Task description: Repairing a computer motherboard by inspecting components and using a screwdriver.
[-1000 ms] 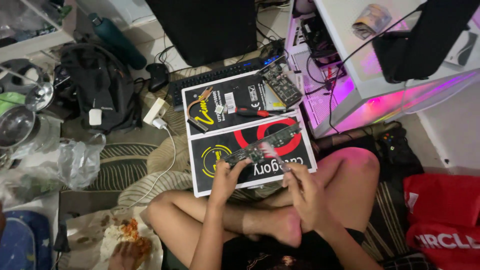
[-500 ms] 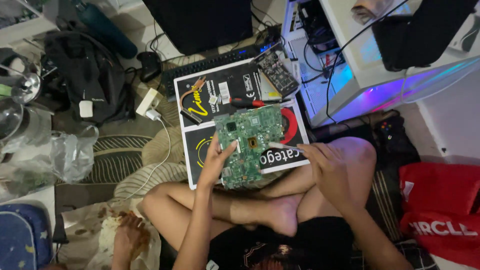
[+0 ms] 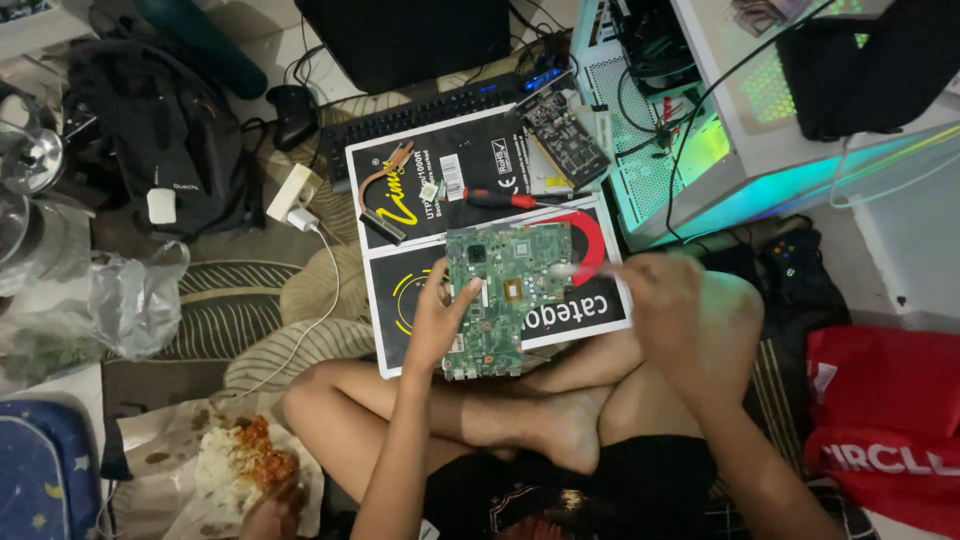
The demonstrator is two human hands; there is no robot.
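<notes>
Circuit board held steady over a boxed workbench on the floor

Legs crossed on a patterned rug (image 3: pixel 230 300), a person sits with a green circuit board (image 3: pixel 500 295) resting flat on a black and white cardboard box (image 3: pixel 410 290) just past the knees. The left hand (image 3: pixel 440 320) lies spread against the board's left edge, thumb and fingers pressing on it rather than closed round it. The right hand (image 3: pixel 665 295) is blurred beside the board's right edge; something thin and pale shows at its fingertips, but whether it grips it cannot be told. The board looks light, stiff and fragile, thick with small parts, so a hold at the bare edges seems safest, away from the chip at its middle. Beyond it on the box lie a red-handled screwdriver (image 3: pixel 510 199) and a copper heat pipe (image 3: pixel 385 192). Farther off stand a black keyboard (image 3: pixel 440 110), a dark monitor (image 3: pixel 405 40) and an open white computer case (image 3: pixel 690 130) glowing green and blue. A black backpack (image 3: pixel 165 130) slumps to the left, a red bag (image 3: pixel 880 420) lies to the right, and a meal of rice on paper (image 3: pixel 240 465) sits by the near knee.
</notes>
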